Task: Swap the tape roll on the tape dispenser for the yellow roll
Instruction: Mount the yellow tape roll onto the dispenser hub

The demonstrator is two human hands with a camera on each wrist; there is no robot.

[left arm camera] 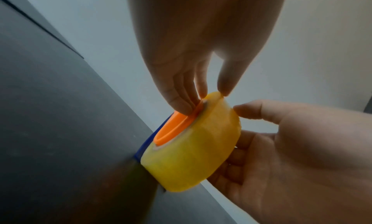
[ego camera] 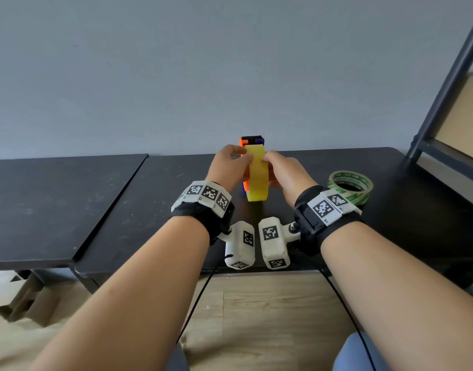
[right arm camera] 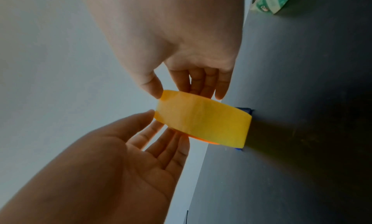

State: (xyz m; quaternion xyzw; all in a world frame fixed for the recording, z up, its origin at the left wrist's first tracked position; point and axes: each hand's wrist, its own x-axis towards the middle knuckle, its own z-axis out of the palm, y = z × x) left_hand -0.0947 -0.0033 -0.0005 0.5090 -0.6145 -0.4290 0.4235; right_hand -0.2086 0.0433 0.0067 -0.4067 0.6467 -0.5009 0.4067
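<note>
A: Tape, bright yellow and wound in a thick roll (ego camera: 257, 178), is standing on its edge in the middle of our dark flat table (ego camera: 139, 188). Where is it sitting?

B: It is sitting on the orange and blue plastic tape dispenser (ego camera: 246, 142). We are seeing an orange round hub (left arm camera: 174, 128) poking out of the hole in the yellow roll, and a blue edge is peeking out under it, touching the table.

A: What is our left hand (ego camera: 227, 166) doing?

B: It is pinching the top of the yellow roll. The thumb is lying on the outer band, and the fingers are lying on the flat side by the orange hub.

A: And our right hand (ego camera: 285, 170)?

B: It is holding the other side. The thumb is touching the top rim, and the curled fingers are cupping the flat side.

A: So both hands are gripping the same roll?

B: Yes, one on each side, with the roll between them.

A: What is lying to our right?

B: A green printed tape roll (ego camera: 350, 186) is lying flat on the table, well apart from the dispenser. A dark metal shelf frame (ego camera: 441, 103) is standing at the right edge, and a grey wall (ego camera: 176, 62) is behind it all.
</note>
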